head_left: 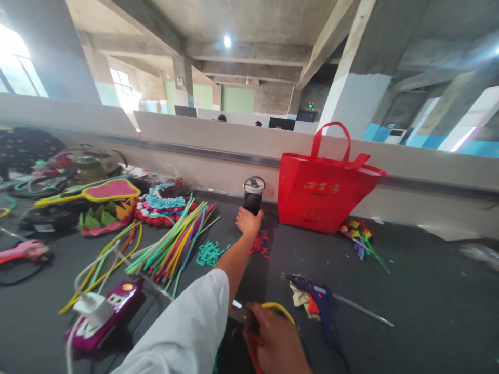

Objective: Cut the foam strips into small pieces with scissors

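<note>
Tabletop (409, 291), outstretched left hand (249, 221) around bottle (253, 196)

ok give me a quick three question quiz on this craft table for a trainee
1. True or false: the left hand is closed on the black tumbler.
2. What lies on the table just right of the right hand? A) blue glue gun B) hammer C) stapler
3. Fill in: the right hand's grip holds a looped ___ pipe cleaner.
Key: 1 true; 2 A; 3 yellow.
</note>
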Action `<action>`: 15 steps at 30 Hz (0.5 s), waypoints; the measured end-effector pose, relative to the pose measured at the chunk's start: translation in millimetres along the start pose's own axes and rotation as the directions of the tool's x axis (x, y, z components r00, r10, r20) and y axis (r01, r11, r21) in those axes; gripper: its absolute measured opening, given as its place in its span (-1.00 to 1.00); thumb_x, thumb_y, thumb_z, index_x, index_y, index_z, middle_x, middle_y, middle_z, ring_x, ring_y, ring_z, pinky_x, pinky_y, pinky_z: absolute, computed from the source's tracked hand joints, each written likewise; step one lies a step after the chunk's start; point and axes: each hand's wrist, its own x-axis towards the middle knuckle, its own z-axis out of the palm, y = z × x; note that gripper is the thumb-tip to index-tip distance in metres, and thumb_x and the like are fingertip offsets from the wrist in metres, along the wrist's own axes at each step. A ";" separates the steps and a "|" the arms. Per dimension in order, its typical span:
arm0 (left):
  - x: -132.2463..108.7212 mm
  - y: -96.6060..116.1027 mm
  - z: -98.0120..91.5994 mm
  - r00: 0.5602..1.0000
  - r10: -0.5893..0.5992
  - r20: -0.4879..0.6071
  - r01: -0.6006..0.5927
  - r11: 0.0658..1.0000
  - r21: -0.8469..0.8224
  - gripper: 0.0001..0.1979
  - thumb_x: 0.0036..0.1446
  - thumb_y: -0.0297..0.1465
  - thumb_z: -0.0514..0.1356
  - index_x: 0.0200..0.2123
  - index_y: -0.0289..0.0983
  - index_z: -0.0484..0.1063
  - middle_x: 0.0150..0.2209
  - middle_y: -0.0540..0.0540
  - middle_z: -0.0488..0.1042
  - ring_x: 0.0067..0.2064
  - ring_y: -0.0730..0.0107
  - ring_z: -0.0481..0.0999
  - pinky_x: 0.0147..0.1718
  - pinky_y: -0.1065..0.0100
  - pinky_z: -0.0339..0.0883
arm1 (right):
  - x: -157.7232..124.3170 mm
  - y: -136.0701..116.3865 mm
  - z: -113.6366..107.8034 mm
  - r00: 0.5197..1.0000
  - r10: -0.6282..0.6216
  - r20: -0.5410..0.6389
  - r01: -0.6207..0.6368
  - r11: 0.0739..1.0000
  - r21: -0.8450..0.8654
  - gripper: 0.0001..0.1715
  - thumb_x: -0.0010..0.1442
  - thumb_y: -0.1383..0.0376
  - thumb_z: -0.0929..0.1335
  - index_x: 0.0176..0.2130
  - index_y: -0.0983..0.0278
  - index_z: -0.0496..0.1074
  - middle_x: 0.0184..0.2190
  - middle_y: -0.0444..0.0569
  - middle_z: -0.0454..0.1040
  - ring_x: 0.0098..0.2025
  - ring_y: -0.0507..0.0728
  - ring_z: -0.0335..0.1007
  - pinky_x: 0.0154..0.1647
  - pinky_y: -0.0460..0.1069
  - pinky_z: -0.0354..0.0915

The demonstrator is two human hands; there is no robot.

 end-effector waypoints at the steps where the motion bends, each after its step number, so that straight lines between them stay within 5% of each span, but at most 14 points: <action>1: 0.0 0.3 0.0 1.000 -0.002 -0.002 0.002 1.000 0.001 -0.25 -0.04 -0.04 0.18 0.11 -0.42 0.14 -0.01 -0.44 0.39 0.06 -0.08 0.37 -0.05 0.08 0.22 | 0.0 -0.1 -0.1 1.000 0.000 0.001 0.000 1.000 -0.003 -0.48 0.07 0.38 0.28 0.03 0.05 0.35 -0.21 -0.10 0.55 -0.15 0.09 0.47 -0.22 -0.13 0.21; 9: 0.2 1.3 -4.6 1.000 -0.003 -0.003 0.003 1.000 0.004 -0.40 -0.06 -0.08 0.21 -0.05 -0.38 0.25 -0.10 -0.38 0.45 -0.01 -0.04 0.44 -0.09 0.12 0.26 | -1.3 1.1 1.8 0.999 -0.030 -0.021 0.029 0.999 -0.029 -0.42 0.04 0.44 0.29 0.05 0.05 0.32 -0.22 -0.13 0.54 -0.16 0.07 0.46 -0.21 -0.15 0.20; 15: 0.3 2.1 -2.5 1.000 -0.010 -0.018 0.010 1.000 -0.013 -0.33 -0.08 -0.10 0.23 0.01 -0.42 0.21 -0.11 -0.41 0.45 -0.02 -0.06 0.45 -0.10 0.12 0.26 | -1.5 1.0 -0.2 0.999 -0.041 -0.028 0.041 0.999 -0.003 -0.48 0.07 0.40 0.29 0.03 0.08 0.34 -0.22 -0.10 0.54 -0.17 0.09 0.46 -0.23 -0.14 0.21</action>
